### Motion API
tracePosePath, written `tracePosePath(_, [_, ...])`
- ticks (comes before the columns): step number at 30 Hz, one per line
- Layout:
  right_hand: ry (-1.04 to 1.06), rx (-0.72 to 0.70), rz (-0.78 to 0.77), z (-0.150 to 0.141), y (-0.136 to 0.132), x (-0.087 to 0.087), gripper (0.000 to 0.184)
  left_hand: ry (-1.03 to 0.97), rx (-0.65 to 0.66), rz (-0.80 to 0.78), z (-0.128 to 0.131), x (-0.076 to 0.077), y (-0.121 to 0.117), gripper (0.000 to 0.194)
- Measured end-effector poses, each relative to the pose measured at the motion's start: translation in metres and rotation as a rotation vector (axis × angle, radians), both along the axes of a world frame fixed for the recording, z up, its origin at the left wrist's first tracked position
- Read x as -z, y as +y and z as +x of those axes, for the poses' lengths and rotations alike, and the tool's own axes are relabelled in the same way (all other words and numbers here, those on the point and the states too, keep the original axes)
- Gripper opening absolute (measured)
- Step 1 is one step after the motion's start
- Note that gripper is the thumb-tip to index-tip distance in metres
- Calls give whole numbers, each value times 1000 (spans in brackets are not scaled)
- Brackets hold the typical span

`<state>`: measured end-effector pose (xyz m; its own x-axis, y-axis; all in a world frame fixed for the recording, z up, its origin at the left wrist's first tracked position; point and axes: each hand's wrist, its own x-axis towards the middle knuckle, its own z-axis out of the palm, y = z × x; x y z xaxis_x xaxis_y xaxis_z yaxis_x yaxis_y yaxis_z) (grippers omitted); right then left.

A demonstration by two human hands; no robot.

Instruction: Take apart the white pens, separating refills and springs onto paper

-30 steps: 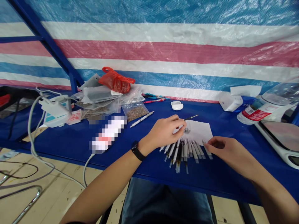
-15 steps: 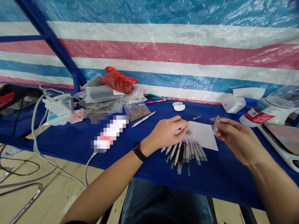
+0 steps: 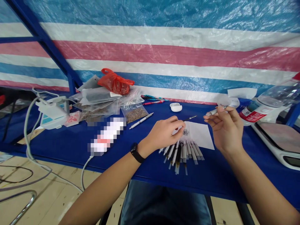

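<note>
My left hand (image 3: pixel 165 132), with a black band on its wrist, is closed in a pinch on a pen refill (image 3: pixel 191 118) whose thin dark tip points right. Its other end is hidden by the fingers. Off to the right, my right hand (image 3: pixel 226 129) is raised above the table, its fingers closed around a pale pen barrel (image 3: pixel 211 112). Below my left hand lies a fanned row of pen refills (image 3: pixel 185 153) with clear ends, partly over a white paper sheet (image 3: pixel 202 136). Small dark pieces (image 3: pixel 186 132) rest on the sheet.
At the back are a white earbud case (image 3: pixel 176 107), a white pen (image 3: pixel 141 121), bags of small brown pieces (image 3: pixel 133 115) and a red plastic bag (image 3: pixel 114 82). A scale (image 3: pixel 278 137) and a bottle (image 3: pixel 262 109) stand right. Cables (image 3: pixel 28 131) hang at left.
My right hand has turned and lifted; the pale pen barrel now lies nearly level instead of upright. My left hand keeps the refill in its pinch. The view has shifted slightly.
</note>
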<state>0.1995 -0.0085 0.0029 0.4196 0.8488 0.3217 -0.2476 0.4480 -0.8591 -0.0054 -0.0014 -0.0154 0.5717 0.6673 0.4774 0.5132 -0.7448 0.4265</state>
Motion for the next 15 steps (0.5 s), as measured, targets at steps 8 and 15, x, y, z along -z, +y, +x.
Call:
tracePosePath(8, [-42, -43, 11, 0, -1, 0, 42, -8, -3, 14, -1, 0, 0, 21])
tracePosePath(15, [-112, 22, 111, 4, -2, 3, 33, -3, 8, -3, 0, 2, -1, 20])
